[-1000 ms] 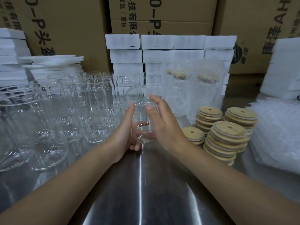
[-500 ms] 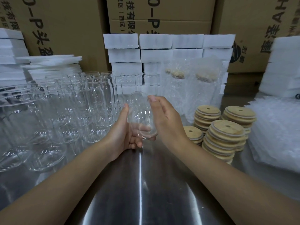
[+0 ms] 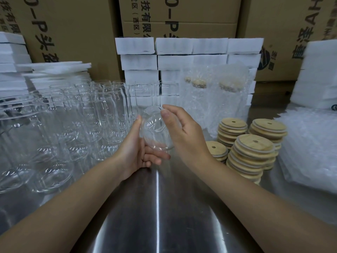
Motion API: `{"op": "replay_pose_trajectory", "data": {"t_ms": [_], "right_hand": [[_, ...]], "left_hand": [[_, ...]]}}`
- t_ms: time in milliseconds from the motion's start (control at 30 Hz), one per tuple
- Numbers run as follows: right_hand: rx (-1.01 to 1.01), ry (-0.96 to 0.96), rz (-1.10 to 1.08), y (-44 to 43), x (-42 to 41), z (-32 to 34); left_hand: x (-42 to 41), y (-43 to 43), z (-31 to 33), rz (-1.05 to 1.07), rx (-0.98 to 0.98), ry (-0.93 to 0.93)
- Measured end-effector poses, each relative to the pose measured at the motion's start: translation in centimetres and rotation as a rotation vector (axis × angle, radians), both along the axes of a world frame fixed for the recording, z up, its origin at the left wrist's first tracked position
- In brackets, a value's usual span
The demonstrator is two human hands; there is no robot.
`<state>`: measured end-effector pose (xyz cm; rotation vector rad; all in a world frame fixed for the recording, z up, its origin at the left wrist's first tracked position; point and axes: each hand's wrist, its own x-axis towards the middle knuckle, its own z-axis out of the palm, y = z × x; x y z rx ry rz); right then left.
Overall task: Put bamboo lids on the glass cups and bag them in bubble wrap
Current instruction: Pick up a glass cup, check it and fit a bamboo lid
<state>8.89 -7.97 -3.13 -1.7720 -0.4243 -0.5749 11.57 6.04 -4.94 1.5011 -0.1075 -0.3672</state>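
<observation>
Head view: the left hand cradles a tilted glass cup, fingers curled beneath it. The right hand curves round its other side, thumb near the rim. Best to grip firmly with the left, stand the cup upright, then free the right for the bamboo lids, stacked just right of that hand.

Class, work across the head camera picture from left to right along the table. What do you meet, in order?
empty glass cups → left hand → held glass cup → right hand → stacks of bamboo lids → pile of bubble wrap
</observation>
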Motion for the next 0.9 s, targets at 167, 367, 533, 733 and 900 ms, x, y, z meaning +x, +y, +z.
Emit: {"op": "replay_pose_trajectory", "data": {"t_ms": [167,367,533,733,900], "right_hand": [[-0.040,0.028,-0.010,-0.16,-0.04,0.02],[-0.072,0.056,0.013,-0.26,-0.33,0.14],[-0.089,0.050,0.007,-0.03,-0.39,0.09],[-0.157,0.043,0.015,-0.10,-0.31,-0.13],[-0.175,0.027,0.004,0.04,-0.40,-0.41]], "left_hand": [[0.13,0.04,0.07,-0.007,0.003,0.003],[0.24,0.06,-0.04,0.022,-0.017,-0.005],[0.30,0.04,-0.11,0.056,-0.033,-0.018],[0.47,0.11,-0.21,0.052,-0.025,-0.010],[0.35,0.06,-0.34,0.040,-0.026,-0.041]]}}
